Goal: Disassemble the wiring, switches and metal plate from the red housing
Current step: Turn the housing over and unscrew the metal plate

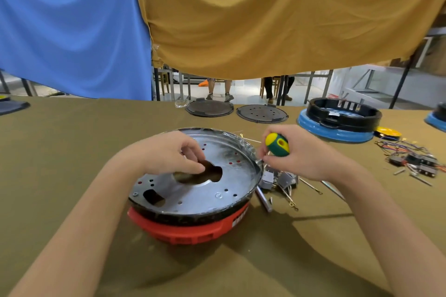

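While the red housing (190,230) sits low of centre on the olive-brown table (72,152), I see the round metal plate (205,190) lying on top of it inside a black rim, tipped a little toward the camera. My left hand (169,154) comes in from 7 o'clock and rests on the plate at about its 10 o'clock edge, fingers curled, the fingertips hooked at the rim of the big cut-out in the middle of the plate. My right hand (301,152) comes in from 5 o'clock and is wrapped round the green and yellow handle of a screwdriver (277,144), which stands just off the plate's 2 o'clock edge (the tip is hidden behind the rim, so I cannot tell what it touches).

Just beside the housing at 3 o'clock lie small grey switches (277,179) with loose wires (292,202). Farther out at 3 o'clock, well apart, is a second heap of coloured wiring and dark switch blocks (415,161). At 12 o'clock on the far table edge lie two dark round plates (209,108) side by side, and at 2 o'clock stands a blue housing (337,127) with a black ring in it. Blue (72,26) and mustard (277,16) cloths hang behind the table.
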### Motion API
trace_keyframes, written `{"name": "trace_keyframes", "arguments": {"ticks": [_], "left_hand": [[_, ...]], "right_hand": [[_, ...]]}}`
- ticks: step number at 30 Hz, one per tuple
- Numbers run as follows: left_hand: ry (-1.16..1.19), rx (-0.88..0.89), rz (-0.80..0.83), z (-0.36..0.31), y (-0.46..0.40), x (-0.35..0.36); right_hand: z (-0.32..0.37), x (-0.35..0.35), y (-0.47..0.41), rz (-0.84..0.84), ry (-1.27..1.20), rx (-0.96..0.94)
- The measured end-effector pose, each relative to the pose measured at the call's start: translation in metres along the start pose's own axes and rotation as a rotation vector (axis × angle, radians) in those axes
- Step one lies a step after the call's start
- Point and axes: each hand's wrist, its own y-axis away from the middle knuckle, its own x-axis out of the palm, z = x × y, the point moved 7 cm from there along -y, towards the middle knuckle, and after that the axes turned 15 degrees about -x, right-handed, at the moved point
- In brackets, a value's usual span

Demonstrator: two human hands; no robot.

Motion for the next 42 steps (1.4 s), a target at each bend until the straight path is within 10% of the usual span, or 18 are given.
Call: {"name": "trace_keyframes", "arguments": {"ticks": [17, 29, 42], "left_hand": [[-0.053, 0.244, 0.098, -0.037, 0.007, 0.024], [-0.796, 0.396, -0.137, -0.098, 0.023, 0.052], [-0.207, 0.332, -0.269, -0.079, 0.025, 0.015]], "right_hand": [[0.003, 0.006, -0.001, -0.104, -0.022, -0.016], [0.007, 0.022, -0.005, -0.074, 0.0, -0.034], [0.014, 0.017, -0.005, -0.084, -0.084, -0.088]]}}
